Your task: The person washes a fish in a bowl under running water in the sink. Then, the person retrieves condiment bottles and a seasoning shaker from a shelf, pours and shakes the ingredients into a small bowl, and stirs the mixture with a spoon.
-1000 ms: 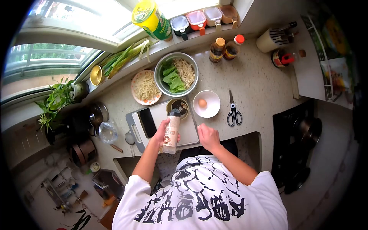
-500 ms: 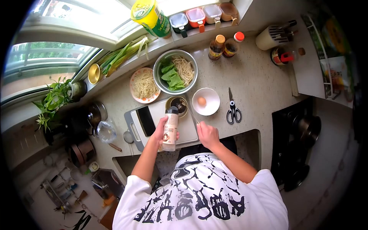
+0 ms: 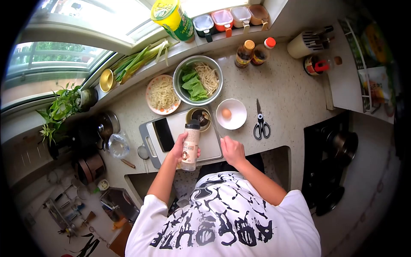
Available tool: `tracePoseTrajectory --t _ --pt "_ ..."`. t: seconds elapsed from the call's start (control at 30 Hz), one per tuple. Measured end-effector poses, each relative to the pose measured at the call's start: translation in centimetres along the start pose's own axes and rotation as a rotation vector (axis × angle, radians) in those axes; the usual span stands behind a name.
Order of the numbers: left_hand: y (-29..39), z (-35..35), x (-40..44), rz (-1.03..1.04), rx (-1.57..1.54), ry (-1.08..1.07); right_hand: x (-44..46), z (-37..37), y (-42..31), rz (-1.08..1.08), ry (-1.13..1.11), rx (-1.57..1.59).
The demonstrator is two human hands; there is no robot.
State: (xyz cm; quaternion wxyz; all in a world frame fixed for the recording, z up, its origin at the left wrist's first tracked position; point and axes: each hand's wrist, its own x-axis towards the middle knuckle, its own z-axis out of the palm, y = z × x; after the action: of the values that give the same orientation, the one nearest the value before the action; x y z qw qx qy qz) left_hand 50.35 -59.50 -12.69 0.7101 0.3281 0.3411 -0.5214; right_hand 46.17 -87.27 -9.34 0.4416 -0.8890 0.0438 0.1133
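Observation:
My left hand (image 3: 180, 148) is wrapped round a clear seasoning bottle (image 3: 190, 147) with a black cap and pale label. My right hand (image 3: 233, 150) is closed on the thin handle of a spoon (image 3: 218, 132), whose far end reaches towards a small bowl (image 3: 189, 114) of dark sauce. This bowl stands on a white cutting board (image 3: 208, 147), just beyond the bottle's cap. A black phone (image 3: 163, 135) lies at the board's left side. Right of the sauce, a white bowl (image 3: 234, 121) holds an egg (image 3: 226, 113).
Behind stand a metal bowl (image 3: 176, 88) of greens and mushrooms and a plate (image 3: 150, 100) of noodles. Scissors (image 3: 261, 126) lie to the right. Two sauce bottles (image 3: 245, 54) stand at the back, a knife block (image 3: 298, 46) further right, and a stove (image 3: 323, 158) at the right edge.
The camera view has shifted slightly. My left hand still holds the bottle, and my right hand stays closed in nearly the same place.

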Motion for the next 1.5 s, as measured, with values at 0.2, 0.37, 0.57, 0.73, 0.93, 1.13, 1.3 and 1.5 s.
tracePoseTrajectory --t 0.2,0.37,0.57,0.73,0.93,1.13,1.3,1.5 --pt "-1.7 -0.7 -1.1 0.305 0.225 -0.033 0.4 0.8 0.4 0.069 -0.024 0.027" --pt "-1.2 2.1 -3.5 0.522 0.391 -0.002 1.3 1.6 0.8 0.125 -0.049 0.102" --pt "-1.4 3.1 -5.3 0.553 0.392 0.018 1.9 2.5 1.3 0.17 -0.043 0.177" --pt "-1.8 4.1 -6.1 0.573 0.375 -0.008 1.9 2.7 2.0 0.288 -0.092 0.257" --pt "-2.5 4.5 -6.2 0.576 0.43 -0.012 0.8 0.2 1.1 0.32 -0.152 0.145" --pt "-1.6 8.3 -6.5 0.805 0.888 0.117 -1.6 -6.9 -5.7 0.056 -0.008 0.135" --pt "-0.9 13.2 -6.7 0.905 0.873 0.149 -1.5 -9.8 -9.7 -0.537 0.136 0.167" --pt "-0.2 14.5 -6.7 1.069 0.977 0.134 -0.6 -10.8 -11.2 -0.627 0.192 -0.049"
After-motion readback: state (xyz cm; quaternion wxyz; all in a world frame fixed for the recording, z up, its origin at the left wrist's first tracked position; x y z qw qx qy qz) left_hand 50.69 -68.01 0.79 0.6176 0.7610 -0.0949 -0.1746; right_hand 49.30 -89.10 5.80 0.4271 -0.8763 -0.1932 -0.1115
